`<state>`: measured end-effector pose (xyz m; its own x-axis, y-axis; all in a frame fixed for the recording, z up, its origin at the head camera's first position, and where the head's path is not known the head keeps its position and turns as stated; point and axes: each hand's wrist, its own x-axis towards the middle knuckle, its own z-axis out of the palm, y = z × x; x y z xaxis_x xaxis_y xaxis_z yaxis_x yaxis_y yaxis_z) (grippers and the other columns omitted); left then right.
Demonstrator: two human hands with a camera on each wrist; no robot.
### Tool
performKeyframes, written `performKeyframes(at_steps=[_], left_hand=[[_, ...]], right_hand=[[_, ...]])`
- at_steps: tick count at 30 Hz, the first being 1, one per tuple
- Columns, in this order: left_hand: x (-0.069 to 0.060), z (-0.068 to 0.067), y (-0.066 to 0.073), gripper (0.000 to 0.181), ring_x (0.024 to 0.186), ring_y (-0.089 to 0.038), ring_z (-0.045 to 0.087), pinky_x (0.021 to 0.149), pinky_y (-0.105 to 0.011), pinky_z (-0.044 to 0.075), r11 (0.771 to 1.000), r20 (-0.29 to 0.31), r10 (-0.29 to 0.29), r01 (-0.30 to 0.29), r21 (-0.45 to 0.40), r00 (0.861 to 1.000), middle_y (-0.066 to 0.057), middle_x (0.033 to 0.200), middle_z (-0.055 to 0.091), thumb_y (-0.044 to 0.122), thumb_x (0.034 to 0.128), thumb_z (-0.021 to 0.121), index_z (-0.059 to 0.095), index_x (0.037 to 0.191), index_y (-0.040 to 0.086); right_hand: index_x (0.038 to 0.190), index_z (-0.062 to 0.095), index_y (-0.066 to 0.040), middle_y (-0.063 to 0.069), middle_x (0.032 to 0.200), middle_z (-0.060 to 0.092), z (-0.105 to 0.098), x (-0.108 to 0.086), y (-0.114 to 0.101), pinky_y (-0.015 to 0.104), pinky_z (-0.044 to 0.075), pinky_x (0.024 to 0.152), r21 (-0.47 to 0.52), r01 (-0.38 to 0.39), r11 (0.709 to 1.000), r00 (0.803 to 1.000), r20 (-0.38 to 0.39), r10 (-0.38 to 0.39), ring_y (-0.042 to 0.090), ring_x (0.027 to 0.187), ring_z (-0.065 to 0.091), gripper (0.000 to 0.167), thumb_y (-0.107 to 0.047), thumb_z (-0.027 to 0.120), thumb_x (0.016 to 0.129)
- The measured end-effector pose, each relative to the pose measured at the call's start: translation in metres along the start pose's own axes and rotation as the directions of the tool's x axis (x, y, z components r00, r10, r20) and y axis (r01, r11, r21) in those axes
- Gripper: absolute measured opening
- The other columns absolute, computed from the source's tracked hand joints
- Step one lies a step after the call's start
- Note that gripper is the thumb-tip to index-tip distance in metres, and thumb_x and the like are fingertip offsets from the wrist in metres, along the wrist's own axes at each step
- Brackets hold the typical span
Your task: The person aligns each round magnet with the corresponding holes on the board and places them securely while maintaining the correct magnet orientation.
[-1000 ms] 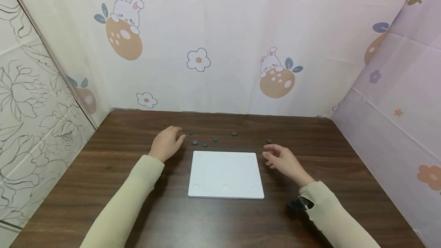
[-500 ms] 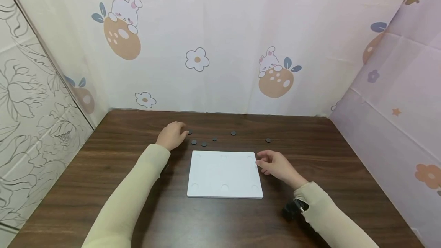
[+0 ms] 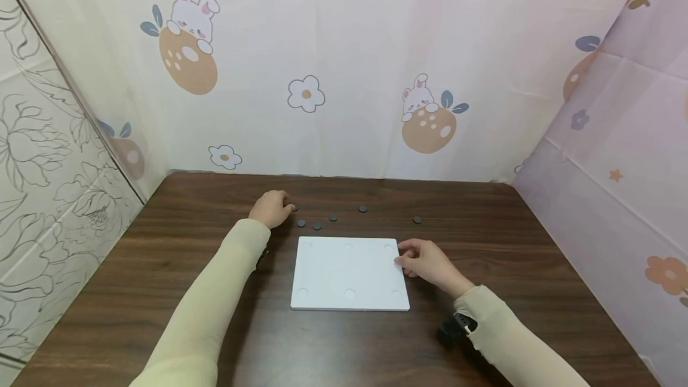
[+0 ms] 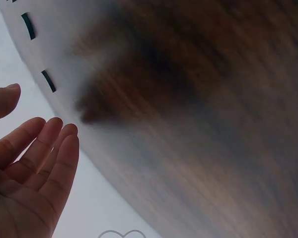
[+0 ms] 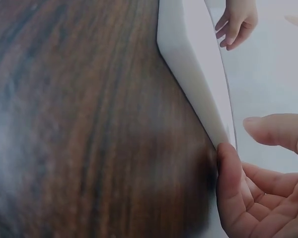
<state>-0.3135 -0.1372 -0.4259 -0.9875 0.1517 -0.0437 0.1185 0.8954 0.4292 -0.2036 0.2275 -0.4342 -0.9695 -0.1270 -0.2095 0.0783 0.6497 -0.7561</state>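
Right fingers (image 5: 230, 171) curved at white board (image 3: 348, 273), perhaps touching, left hand (image 3: 270, 209) outstretched

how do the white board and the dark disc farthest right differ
The white board is rectangular, while the dark disc is round. The white board is pale and far larger; the dark disc is near-black and small. The right hand is at the white board's edge, while the dark disc lies apart from it. Both lie flat on the table.
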Motion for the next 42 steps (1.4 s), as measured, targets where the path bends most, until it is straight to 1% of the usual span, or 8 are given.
performKeyframes(at_steps=[5, 9, 11, 16, 21, 30, 37, 42], left_hand=[[0.003, 0.001, 0.0, 0.044, 0.121, -0.038, 0.057, 0.099, -0.05, 0.049, 1.0, 0.014, -0.012, 0.011, 0.009, 1.0, -0.023, 0.132, 0.059, 0.024, 0.0989, 0.057, 0.055, 0.133, -0.003], [0.005, 0.002, 0.002, 0.04, 0.114, -0.036, 0.061, 0.095, -0.048, 0.051, 1.0, 0.02, -0.019, 0.018, 0.022, 1.0, -0.02, 0.125, 0.063, 0.023, 0.0984, 0.059, 0.059, 0.129, -0.003], [0.006, 0.002, 0.003, 0.037, 0.112, -0.035, 0.062, 0.093, -0.047, 0.052, 0.999, 0.02, -0.013, 0.012, 0.034, 1.0, -0.02, 0.122, 0.064, 0.022, 0.0982, 0.059, 0.061, 0.125, -0.003], [0.006, 0.004, 0.004, 0.032, 0.114, -0.035, 0.061, 0.095, -0.047, 0.051, 0.998, 0.005, -0.003, 0.002, 0.066, 1.0, -0.02, 0.122, 0.064, 0.02, 0.097, 0.06, 0.065, 0.12, -0.002], [0.006, 0.005, 0.005, 0.032, 0.116, -0.037, 0.059, 0.096, -0.049, 0.051, 0.996, -0.01, -0.009, 0.01, 0.092, 1.0, -0.021, 0.126, 0.06, 0.02, 0.0965, 0.061, 0.065, 0.121, 0.0], [0.004, 0.006, 0.009, 0.029, 0.109, -0.036, 0.062, 0.091, -0.048, 0.054, 0.994, -0.035, -0.011, 0.015, 0.108, 0.999, -0.016, 0.117, 0.061, 0.019, 0.0953, 0.063, 0.068, 0.119, 0.003], [0.004, 0.008, 0.01, 0.025, 0.105, -0.034, 0.064, 0.086, -0.046, 0.056, 0.991, -0.04, -0.007, 0.013, 0.136, 0.999, -0.015, 0.115, 0.062, 0.02, 0.0955, 0.064, 0.069, 0.115, 0.005], [0.004, 0.01, 0.012, 0.022, 0.101, -0.033, 0.065, 0.081, -0.045, 0.057, 0.99, -0.052, 0.004, 0.003, 0.141, 0.999, -0.014, 0.112, 0.063, 0.02, 0.0952, 0.064, 0.07, 0.111, 0.006]], right_hand=[[0.127, 0.058, 0.003, 0.007, 0.082, 0.063, 0.002, -0.001, 0.001, 0.029, 0.057, 0.066, -0.004, 0.011, 1.0, 1.0, -0.009, -0.011, 0.014, 0.069, 0.062, 0.043, -0.011, 0.071, 0.088], [0.127, 0.057, 0.004, 0.006, 0.08, 0.062, 0.004, -0.001, 0.001, 0.029, 0.055, 0.065, -0.008, 0.017, 1.0, 1.0, -0.009, -0.017, 0.014, 0.068, 0.06, 0.045, -0.01, 0.072, 0.087], [0.127, 0.057, 0.004, 0.006, 0.079, 0.062, 0.004, -0.001, 0.001, 0.028, 0.054, 0.064, -0.015, 0.019, 1.0, 1.0, -0.012, -0.019, 0.014, 0.068, 0.06, 0.046, -0.01, 0.072, 0.086], [0.126, 0.057, 0.006, 0.005, 0.078, 0.061, 0.005, -0.001, 0.001, 0.028, 0.053, 0.062, -0.031, 0.021, 0.999, 1.0, -0.016, -0.022, 0.014, 0.067, 0.059, 0.047, -0.01, 0.073, 0.085], [0.126, 0.057, 0.006, 0.005, 0.078, 0.06, 0.006, -0.002, 0.0, 0.027, 0.05, 0.06, -0.043, 0.013, 0.999, 1.0, -0.014, -0.013, 0.014, 0.066, 0.058, 0.048, -0.011, 0.074, 0.085], [0.126, 0.058, 0.006, 0.005, 0.078, 0.058, 0.006, -0.001, -0.001, 0.027, 0.05, 0.061, -0.035, 0.003, 0.999, 1.0, -0.012, -0.003, 0.014, 0.066, 0.057, 0.049, -0.012, 0.076, 0.084], [0.126, 0.058, 0.006, 0.005, 0.078, 0.058, 0.005, -0.002, -0.001, 0.028, 0.051, 0.061, -0.033, 0.008, 0.999, 1.0, -0.007, -0.009, 0.014, 0.066, 0.057, 0.049, -0.011, 0.075, 0.083], [0.126, 0.058, 0.005, 0.005, 0.078, 0.059, 0.005, -0.002, -0.001, 0.028, 0.052, 0.062, -0.04, 0.001, 0.999, 1.0, -0.011, -0.001, 0.014, 0.066, 0.057, 0.049, -0.012, 0.076, 0.083]])
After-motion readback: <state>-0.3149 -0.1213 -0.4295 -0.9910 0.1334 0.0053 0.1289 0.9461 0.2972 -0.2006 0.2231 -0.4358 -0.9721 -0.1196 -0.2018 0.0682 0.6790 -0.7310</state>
